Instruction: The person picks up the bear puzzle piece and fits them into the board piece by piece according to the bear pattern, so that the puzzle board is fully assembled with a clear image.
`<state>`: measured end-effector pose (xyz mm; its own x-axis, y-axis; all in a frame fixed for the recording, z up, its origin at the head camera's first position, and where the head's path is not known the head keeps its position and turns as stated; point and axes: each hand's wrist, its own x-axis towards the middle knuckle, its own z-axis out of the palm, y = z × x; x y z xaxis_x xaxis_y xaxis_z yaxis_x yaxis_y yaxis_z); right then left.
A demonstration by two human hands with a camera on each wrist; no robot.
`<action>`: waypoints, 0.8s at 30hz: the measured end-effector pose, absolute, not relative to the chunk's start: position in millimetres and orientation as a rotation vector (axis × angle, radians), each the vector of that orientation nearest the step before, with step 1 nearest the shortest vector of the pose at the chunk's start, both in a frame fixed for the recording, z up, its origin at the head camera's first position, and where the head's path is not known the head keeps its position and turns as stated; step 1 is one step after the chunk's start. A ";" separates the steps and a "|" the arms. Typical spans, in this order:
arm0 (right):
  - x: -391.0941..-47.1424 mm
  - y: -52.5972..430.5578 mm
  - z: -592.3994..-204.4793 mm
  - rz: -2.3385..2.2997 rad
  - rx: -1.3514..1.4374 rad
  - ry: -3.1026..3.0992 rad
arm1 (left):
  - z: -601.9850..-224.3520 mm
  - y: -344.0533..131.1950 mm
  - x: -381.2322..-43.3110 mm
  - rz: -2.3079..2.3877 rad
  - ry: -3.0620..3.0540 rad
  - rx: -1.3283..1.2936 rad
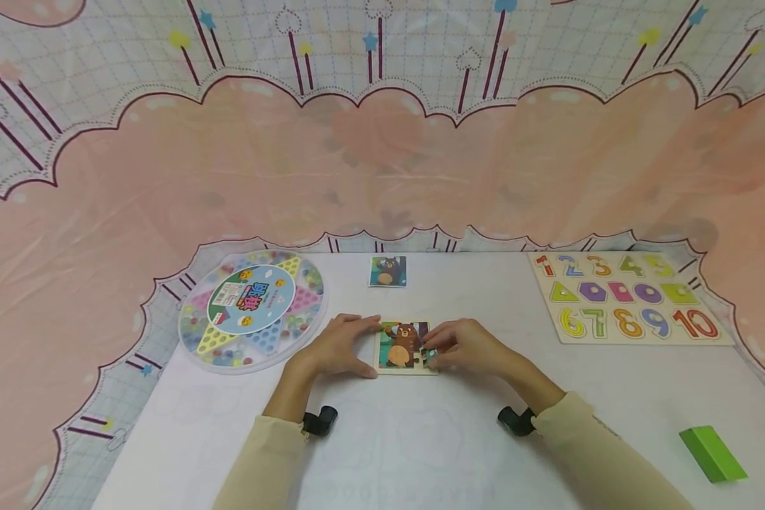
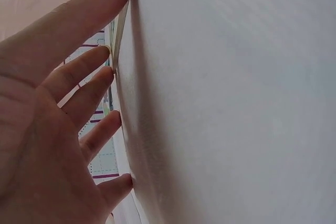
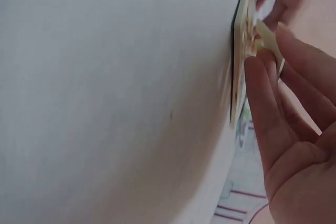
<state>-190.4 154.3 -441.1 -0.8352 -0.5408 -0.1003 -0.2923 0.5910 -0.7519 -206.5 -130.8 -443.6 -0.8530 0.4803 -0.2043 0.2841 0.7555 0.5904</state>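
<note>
A small wooden bear puzzle (image 1: 398, 347) lies on the table between the hands, with a gap at its lower right. My left hand (image 1: 344, 345) rests at the puzzle's left side, thumb near the lower corner and fingertips near the upper one. In the left wrist view the fingers (image 2: 86, 95) are spread and fairly straight, touching at the tabletop. My right hand (image 1: 472, 346) pinches a puzzle piece (image 1: 428, 354) between thumb and fingers over the right side of the puzzle. The right wrist view shows this piece (image 3: 269, 40) tilted, just off the board (image 3: 239, 77).
Behind the puzzle lies a matching bear picture card (image 1: 388, 272). A round Chinese checkers set (image 1: 251, 312) with colored beads is at the left. On the right are a wooden number board (image 1: 631, 297) and, nearer, a green block (image 1: 712, 453). A patterned curtain (image 1: 382, 163) hangs behind.
</note>
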 end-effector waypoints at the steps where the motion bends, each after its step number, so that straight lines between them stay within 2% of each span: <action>1: -190.5 152.1 -441.5 -1.095 -0.676 2.506 | -443.5 -130.7 -206.6 0.797 2.609 0.589; 24: -193.2 134.7 -446.9 -0.988 -0.614 2.625 | -443.6 -131.1 -207.5 0.796 2.613 0.592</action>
<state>-193.2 134.7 -446.9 -0.8738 -0.4760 -0.1000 -0.2918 0.6775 -0.6751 -207.5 -131.1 -443.6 -0.8535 0.4810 -0.2004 0.2874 0.7554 0.5889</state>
